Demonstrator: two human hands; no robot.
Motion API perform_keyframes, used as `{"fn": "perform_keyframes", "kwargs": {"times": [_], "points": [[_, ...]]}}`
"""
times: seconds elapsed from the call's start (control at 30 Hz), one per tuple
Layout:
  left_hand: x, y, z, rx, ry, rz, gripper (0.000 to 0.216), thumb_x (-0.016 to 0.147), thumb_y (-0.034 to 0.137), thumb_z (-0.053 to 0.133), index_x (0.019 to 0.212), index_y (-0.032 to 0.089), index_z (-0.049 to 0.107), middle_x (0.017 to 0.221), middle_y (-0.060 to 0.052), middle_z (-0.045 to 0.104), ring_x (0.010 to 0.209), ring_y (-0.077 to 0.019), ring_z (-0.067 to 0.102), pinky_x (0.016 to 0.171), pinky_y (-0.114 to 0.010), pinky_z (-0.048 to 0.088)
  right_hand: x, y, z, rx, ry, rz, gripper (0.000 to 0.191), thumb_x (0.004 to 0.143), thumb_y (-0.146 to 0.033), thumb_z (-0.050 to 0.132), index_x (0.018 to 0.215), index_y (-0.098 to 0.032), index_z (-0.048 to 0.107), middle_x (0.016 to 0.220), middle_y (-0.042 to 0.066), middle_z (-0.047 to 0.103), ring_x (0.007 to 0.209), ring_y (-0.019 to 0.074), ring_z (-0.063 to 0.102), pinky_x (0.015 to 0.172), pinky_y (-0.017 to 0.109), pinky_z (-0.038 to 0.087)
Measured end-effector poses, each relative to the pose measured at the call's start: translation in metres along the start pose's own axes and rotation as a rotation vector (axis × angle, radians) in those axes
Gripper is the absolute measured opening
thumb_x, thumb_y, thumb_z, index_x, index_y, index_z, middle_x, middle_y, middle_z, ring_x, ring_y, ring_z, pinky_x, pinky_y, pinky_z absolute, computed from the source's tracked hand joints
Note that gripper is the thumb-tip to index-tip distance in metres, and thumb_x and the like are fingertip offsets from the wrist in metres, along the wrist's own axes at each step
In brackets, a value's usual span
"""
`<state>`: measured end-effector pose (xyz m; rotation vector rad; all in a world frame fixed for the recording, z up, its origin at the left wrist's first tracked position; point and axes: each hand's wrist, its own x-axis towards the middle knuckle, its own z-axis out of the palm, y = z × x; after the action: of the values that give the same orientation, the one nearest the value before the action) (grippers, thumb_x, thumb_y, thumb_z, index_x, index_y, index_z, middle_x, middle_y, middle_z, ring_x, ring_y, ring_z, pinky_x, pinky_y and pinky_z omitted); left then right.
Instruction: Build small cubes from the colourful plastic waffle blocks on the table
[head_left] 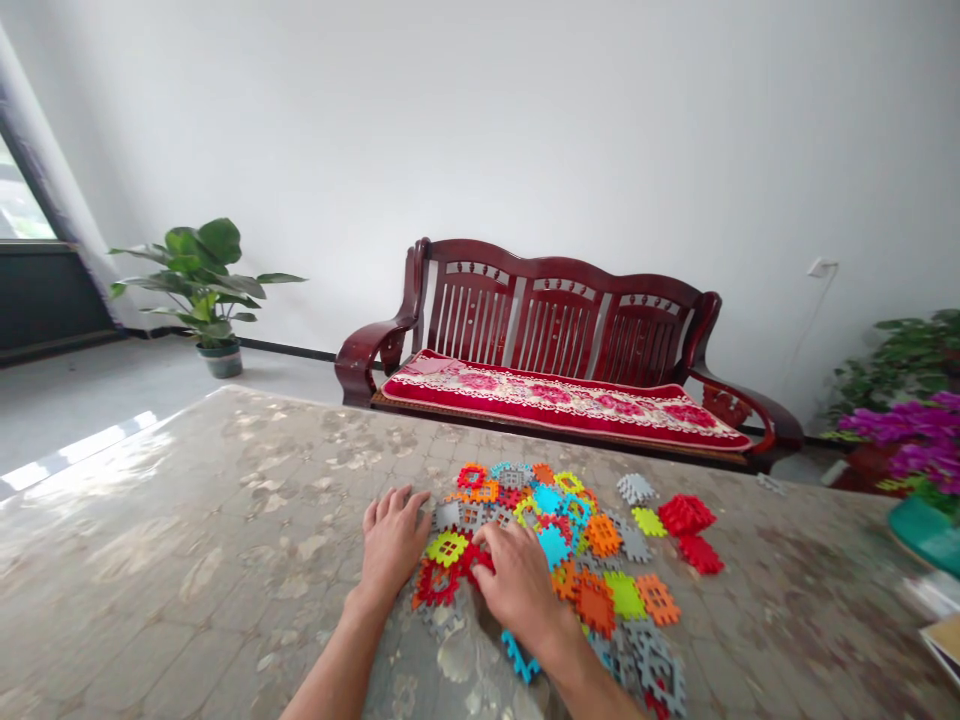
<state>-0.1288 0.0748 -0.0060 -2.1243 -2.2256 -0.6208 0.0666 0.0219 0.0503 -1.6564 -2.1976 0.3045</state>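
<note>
A pile of plastic interlocking building tiles with toothed edges lies on the table, in red, orange, blue, lime green and grey. My left hand [395, 538] rests flat at the pile's left edge, fingers stretched out and somewhat apart, with nothing in it. Among the tiles, my right hand [517, 575] has its fingers curled onto a red tile [472, 562], which they partly hide. Between the hands are a lime green window tile [447, 548] and a red frame tile [436, 582]. A blue tile [520, 656] lies just below my right wrist.
Red tiles [686, 514] sit apart on the right. A patterned cloth [187, 540] covers the table. Behind it stands a dark red wooden bench [559, 320] with a red floral cushion [555, 395]. Purple flowers in a teal pot [926, 535] are at the right edge; a potted plant [217, 355] stands far left.
</note>
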Motion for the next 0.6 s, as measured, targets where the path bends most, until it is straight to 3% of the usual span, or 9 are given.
{"fn": "perform_keyframes", "kwargs": {"times": [0.17, 0.4, 0.5, 0.6], "points": [[0.0, 0.0, -0.002, 0.005, -0.013, 0.006, 0.037, 0.091, 0.035, 0.047, 0.122, 0.029, 0.064, 0.135, -0.007, 0.057, 0.13, -0.0279, 0.043, 0.11, -0.046, 0.025, 0.005, 0.027, -0.017, 0.299, 0.117, 0.19, 0.022, 0.081, -0.024, 0.051, 0.098, -0.027, 0.066, 0.094, 0.0, 0.072, 0.088, 0.0168, 0.064, 0.078, 0.027, 0.044], [0.001, -0.001, 0.0, -0.001, -0.002, 0.004, 0.036, 0.09, 0.034, 0.047, 0.121, 0.031, 0.065, 0.135, -0.007, 0.057, 0.129, -0.0268, 0.044, 0.108, -0.046, 0.027, 0.01, 0.123, -0.032, 0.455, 0.329, 0.39, 0.039, 0.077, -0.036, 0.05, 0.109, -0.02, 0.065, 0.099, 0.007, 0.072, 0.092, 0.0231, 0.066, 0.083, 0.034, 0.049], [0.001, -0.003, 0.003, 0.005, -0.001, 0.007, 0.037, 0.09, 0.035, 0.047, 0.122, 0.031, 0.064, 0.135, -0.006, 0.057, 0.13, -0.0266, 0.043, 0.108, -0.045, 0.027, 0.006, 0.15, -0.024, 0.428, 0.326, 0.418, 0.044, 0.07, -0.035, 0.056, 0.108, -0.017, 0.066, 0.108, 0.01, 0.07, 0.095, 0.0241, 0.066, 0.086, 0.035, 0.049], [0.002, -0.004, 0.003, 0.011, 0.002, 0.014, 0.037, 0.09, 0.036, 0.047, 0.122, 0.031, 0.064, 0.135, -0.006, 0.057, 0.13, -0.0262, 0.043, 0.108, -0.045, 0.027, 0.003, 0.157, -0.016, 0.402, 0.271, 0.438, 0.054, 0.065, -0.035, 0.061, 0.115, -0.015, 0.065, 0.113, 0.012, 0.068, 0.087, 0.023, 0.066, 0.084, 0.035, 0.051]]}}
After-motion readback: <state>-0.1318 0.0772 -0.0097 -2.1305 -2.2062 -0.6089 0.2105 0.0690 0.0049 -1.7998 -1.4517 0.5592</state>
